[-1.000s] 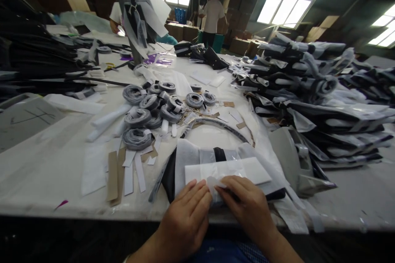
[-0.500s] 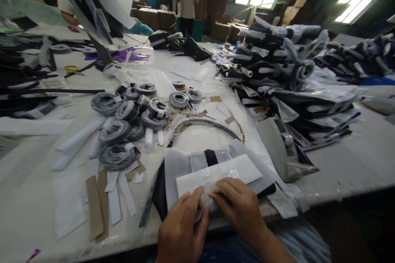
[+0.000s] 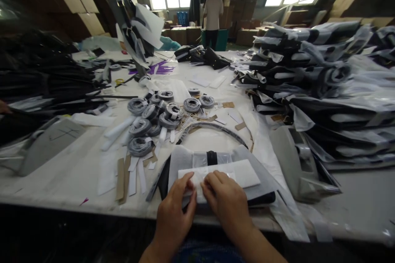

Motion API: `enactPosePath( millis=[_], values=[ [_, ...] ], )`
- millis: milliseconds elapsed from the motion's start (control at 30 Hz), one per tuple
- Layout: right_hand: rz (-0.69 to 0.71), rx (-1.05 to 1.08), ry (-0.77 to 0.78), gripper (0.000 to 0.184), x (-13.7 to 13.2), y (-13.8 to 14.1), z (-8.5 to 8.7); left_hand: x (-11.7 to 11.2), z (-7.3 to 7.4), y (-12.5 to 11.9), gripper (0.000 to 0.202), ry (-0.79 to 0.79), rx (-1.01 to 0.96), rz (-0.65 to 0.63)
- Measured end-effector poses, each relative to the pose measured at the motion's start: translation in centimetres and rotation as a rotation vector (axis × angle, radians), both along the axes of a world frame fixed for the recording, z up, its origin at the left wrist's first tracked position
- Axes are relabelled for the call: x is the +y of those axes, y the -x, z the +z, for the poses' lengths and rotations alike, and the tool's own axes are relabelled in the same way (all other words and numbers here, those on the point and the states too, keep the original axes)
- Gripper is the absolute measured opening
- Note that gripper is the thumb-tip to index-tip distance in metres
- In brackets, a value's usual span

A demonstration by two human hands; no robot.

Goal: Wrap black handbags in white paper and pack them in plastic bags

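A black bag [image 3: 261, 200] lies flat at the table's near edge, largely covered by pale grey wrapping sheet [image 3: 179, 164]. Its plastic-wrapped handle [image 3: 216, 125] arches away behind it. Across the bag rests a folded white foam sheet [image 3: 245, 172] with a shiny clear patch near its middle. My left hand [image 3: 177, 203] is curled at the foam's near edge, thumb and fingers closing on it. Close beside it, my right hand [image 3: 226, 195] pinches the foam with bent fingers. Whatever small piece lies between the fingertips is partly hidden.
Coiled, plastic-wrapped straps [image 3: 140, 146] are heaped left of the handle, near brown and white card strips [image 3: 121, 176]. Wrapped black bags [image 3: 339, 119] are stacked right, behind a grey tape dispenser [image 3: 293, 160]. Another grey dispenser [image 3: 52, 144] stands left. A person [image 3: 212, 12] stands far back.
The view has swung left and tilted, bringing the left-hand dispenser into sight. Both hands remain at the foam sheet's near edge, with the fingers slightly shifted.
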State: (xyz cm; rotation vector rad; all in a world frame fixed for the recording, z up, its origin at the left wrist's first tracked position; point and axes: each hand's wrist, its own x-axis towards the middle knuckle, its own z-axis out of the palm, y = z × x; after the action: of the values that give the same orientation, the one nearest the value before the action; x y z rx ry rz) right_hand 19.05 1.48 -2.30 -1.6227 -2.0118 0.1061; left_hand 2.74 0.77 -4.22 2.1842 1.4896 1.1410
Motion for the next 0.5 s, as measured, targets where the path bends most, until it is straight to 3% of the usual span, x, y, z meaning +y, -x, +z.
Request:
enactPosePath(
  millis=[100,233,333,500],
  values=[
    [0.015,-0.025,0.129,0.006,0.8,0.0,0.8,0.2,0.6,-0.1,0.044,0.043,0.040,0.011],
    [0.009,-0.049,0.299,0.034,1.5,0.0,1.9,0.4,1.2,-0.3,0.037,-0.008,0.137,-0.012],
    [0.005,-0.054,0.356,0.039,1.8,0.0,2.3,0.4,1.0,-0.3,0.034,-0.095,0.160,-0.134],
    [-0.015,-0.044,0.333,0.013,2.4,0.3,1.9,0.2,0.0,0.3,0.035,-0.158,0.234,-0.191]
  ],
)
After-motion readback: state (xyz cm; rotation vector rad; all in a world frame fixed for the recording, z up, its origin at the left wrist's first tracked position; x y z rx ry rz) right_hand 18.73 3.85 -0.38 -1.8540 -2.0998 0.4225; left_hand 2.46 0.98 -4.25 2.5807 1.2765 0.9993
